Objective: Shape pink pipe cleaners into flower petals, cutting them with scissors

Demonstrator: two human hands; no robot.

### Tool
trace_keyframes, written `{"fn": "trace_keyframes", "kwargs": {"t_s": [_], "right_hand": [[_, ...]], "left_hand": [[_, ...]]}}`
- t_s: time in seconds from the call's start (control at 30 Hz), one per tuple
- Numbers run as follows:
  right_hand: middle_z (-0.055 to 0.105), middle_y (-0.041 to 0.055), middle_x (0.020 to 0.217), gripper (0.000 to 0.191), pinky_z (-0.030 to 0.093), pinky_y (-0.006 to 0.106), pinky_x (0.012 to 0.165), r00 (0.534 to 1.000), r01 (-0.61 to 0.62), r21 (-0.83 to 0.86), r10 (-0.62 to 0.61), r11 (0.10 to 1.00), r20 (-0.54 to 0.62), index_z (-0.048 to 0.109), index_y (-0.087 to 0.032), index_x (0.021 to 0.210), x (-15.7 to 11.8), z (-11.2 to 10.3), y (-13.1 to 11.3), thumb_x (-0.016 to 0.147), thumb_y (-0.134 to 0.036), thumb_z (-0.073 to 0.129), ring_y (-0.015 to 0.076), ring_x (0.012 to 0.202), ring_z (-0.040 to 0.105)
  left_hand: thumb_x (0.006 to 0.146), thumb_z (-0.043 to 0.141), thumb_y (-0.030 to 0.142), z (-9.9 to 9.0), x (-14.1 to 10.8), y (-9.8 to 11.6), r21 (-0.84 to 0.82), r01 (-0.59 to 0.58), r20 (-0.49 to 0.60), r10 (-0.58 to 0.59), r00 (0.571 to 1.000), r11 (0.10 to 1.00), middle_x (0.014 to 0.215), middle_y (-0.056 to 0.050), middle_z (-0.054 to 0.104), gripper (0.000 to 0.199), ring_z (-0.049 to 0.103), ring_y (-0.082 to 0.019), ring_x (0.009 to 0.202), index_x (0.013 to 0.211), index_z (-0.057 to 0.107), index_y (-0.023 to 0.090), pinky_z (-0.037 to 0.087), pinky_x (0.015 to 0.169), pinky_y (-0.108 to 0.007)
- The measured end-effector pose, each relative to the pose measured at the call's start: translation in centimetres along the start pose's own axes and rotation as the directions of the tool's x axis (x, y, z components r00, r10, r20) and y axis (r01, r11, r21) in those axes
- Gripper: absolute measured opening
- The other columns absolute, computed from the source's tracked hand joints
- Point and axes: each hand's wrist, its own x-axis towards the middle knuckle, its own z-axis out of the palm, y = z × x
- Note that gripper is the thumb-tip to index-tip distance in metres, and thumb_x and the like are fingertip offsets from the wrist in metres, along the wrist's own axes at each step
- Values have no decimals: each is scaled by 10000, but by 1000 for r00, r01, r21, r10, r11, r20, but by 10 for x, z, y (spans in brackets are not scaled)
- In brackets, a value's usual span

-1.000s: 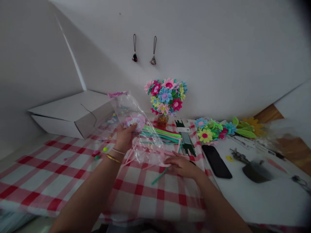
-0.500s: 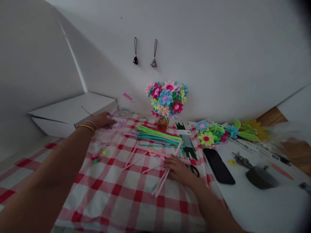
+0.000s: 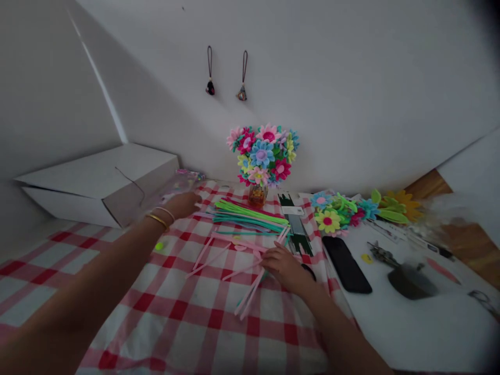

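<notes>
At the far left, a white box (image 3: 133,195) with a slightly raised lid sits against the pale wall (image 3: 344,94), which a thin streak of light crosses. The red-and-white checked cloth (image 3: 195,323) spreads rightward over the table, softly wrinkled toward the near edge. A yellow-green ball (image 3: 159,246) lies on it, below a clear plastic bag (image 3: 172,186) beside the box. Near the bag, the left hand (image 3: 182,205) reaches out palm down, loosely open, with nothing visible in it. Two corded charms (image 3: 210,87) hang on the wall. Beneath them lie green and teal stems (image 3: 250,219) and, nearer, scattered pink stems (image 3: 238,244). A vase (image 3: 258,194) of fluffy flowers (image 3: 261,153) stands behind. The right hand (image 3: 279,263) rests half-curled over some pink stems; whether it grips them, I cannot tell. Further right, a black phone (image 3: 347,264) lies on a bare white surface (image 3: 406,333), fluffy flowers behind it, wood-patterned patches (image 3: 472,250) beyond.
</notes>
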Motion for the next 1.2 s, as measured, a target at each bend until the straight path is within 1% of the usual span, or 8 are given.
{"fn": "trace_keyframes", "kwargs": {"t_s": [0.07, 0.13, 0.2, 0.3, 0.5, 0.8, 0.97, 1.2], "right_hand": [[648, 24, 947, 225, 175, 402, 1035, 1000, -5, -37, 6, 999, 19, 619, -245, 979, 0, -5, -1, 837, -170, 462, 142, 955, 529], [630, 28, 1002, 326, 157, 407, 1029, 998, -37, -92, 42, 995, 54, 580, -255, 1061, -1, -11, 2, 801, -94, 465, 160, 1010, 492], [605, 36, 1062, 415, 175, 416, 1002, 990, -97, -157, 111, 983, 87, 564, -258, 1088, -3, -17, 7, 751, -34, 474, 189, 1065, 444], [584, 44, 1099, 403, 215, 416, 946, 976, -157, -212, 184, 965, 118, 584, -260, 1049, -2, -21, 18, 736, -29, 477, 217, 1092, 410], [628, 38, 864, 152, 211, 409, 933, 974, -154, -197, 182, 968, 133, 629, -200, 804, 12, -25, 29, 738, -107, 528, 200, 964, 484], [641, 16, 800, 116, 398, 242, 680, 954, -295, 276, 298, 915, 32, 627, -184, 807, 26, -54, 33, 710, -230, 582, 145, 743, 565], [630, 8, 757, 193, 387, 223, 617, 919, -379, 273, 394, 884, 0, 626, -178, 852, 36, -41, 30, 730, -313, 560, 135, 689, 552], [662, 12, 774, 241, 391, 210, 601, 926, -359, 125, 336, 925, 173, 654, -184, 827, 54, -18, 24, 803, -341, 472, 131, 672, 574]], "left_hand": [[692, 559, 380, 11, -4, 23, -46, -76, 188, 83, 979, 996, 766, -62, 646, 244, 593, -173, 717, 736, 630, 150, 446, 724, -292], [644, 579, 425, 22, -12, 39, -142, -36, 542, 108, 833, 989, 661, -67, 640, 294, 583, -164, 556, 673, 616, 135, 468, 593, -300], [583, 612, 446, 31, -21, 49, -108, 28, 627, 46, 778, 994, 563, -82, 608, 331, 548, -166, 461, 544, 574, 119, 464, 513, -318], [538, 636, 416, 44, -32, 57, -67, 53, 629, 1, 777, 996, 439, -64, 536, 342, 500, -160, 389, 418, 502, 126, 452, 459, -325], [532, 585, 206, 62, -41, 72, -110, 32, 597, 41, 801, 993, 438, -50, 540, 180, 504, -144, 411, 405, 480, 132, 461, 464, -283], [520, 487, 116, 49, -58, 73, -120, -10, 529, 72, 846, 993, 516, -85, 602, 83, 576, -176, 525, 530, 570, 112, 462, 498, -249], [577, 444, 171, 49, -77, 63, -174, 39, 527, 59, 848, 984, 587, -92, 637, 219, 591, -174, 524, 699, 615, 107, 457, 482, -242], [596, 454, 199, 65, -85, 55, -233, 77, 503, 53, 863, 969, 644, -121, 656, 213, 583, -173, 504, 712, 599, 95, 445, 450, -242]]}}
